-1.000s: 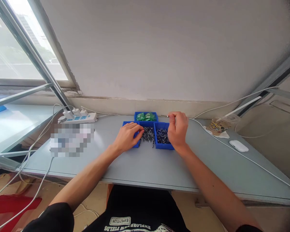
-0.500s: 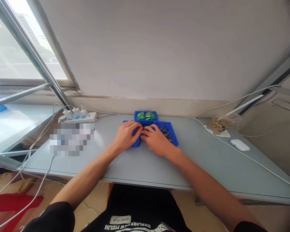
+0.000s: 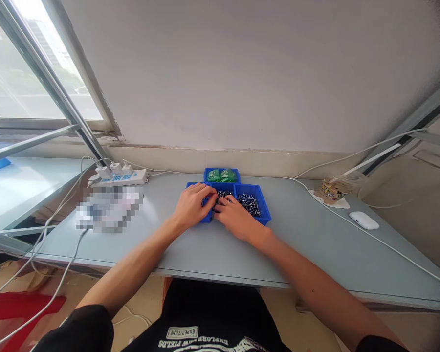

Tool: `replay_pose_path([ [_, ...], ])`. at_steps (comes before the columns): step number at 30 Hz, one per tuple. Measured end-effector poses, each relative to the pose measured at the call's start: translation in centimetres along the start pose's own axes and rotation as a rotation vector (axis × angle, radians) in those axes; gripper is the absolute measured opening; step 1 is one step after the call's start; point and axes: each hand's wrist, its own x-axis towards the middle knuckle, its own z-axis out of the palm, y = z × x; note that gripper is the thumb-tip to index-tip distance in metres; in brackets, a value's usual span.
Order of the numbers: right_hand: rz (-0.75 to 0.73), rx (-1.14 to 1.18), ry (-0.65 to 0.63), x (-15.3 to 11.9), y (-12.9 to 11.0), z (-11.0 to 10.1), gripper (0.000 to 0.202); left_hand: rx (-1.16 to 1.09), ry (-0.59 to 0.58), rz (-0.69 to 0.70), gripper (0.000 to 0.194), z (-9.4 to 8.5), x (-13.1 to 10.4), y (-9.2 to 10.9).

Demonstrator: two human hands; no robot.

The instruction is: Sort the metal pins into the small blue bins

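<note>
My left hand (image 3: 193, 204) is closed over the left blue bin (image 3: 189, 185), thumb and index finger pinched together near its inner wall. Whatever small piece is in that pinch is too small and hidden to make out. My right hand (image 3: 235, 216) reaches over the front of the middle blue bin (image 3: 223, 187), its bent fingers slightly apart among small dark parts (image 3: 225, 194). No held piece shows in it. To its right, the right blue bin (image 3: 264, 208) contains many short dark and silvery screw-like pieces (image 3: 248, 204).
Behind these stands another blue bin (image 3: 206, 174) with green packets (image 3: 220, 175). A white power strip (image 3: 132, 178) with plugs lies at left, near a blurred patch. At right are a clear cup (image 3: 332, 189), a white case (image 3: 364, 220) and a white cable (image 3: 374, 239) across the table (image 3: 308, 254).
My right hand has drawn slightly away from my left fingertips and lower, so more dark parts in the middle and right bins show. My left hand has stayed nearly still.
</note>
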Motion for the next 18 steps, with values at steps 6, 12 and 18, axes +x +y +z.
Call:
replay_pose_path([
  [6, 0.057, 0.024, -0.017, -0.19, 0.1, -0.3, 0.023, -0.003, 0.005, 0.013, 0.018, 0.04, -0.05, -0.09],
  [12, 0.1, 0.045, -0.054, -0.34, 0.2, -0.5, 0.022, -0.005, 0.006, 0.018, 0.017, 0.1, 0.01, -0.13],
  [18, 0.096, 0.093, -0.072, -0.29, 0.35, -0.32, 0.027, -0.011, 0.003, 0.025, 0.016, 0.15, -0.01, -0.21],
])
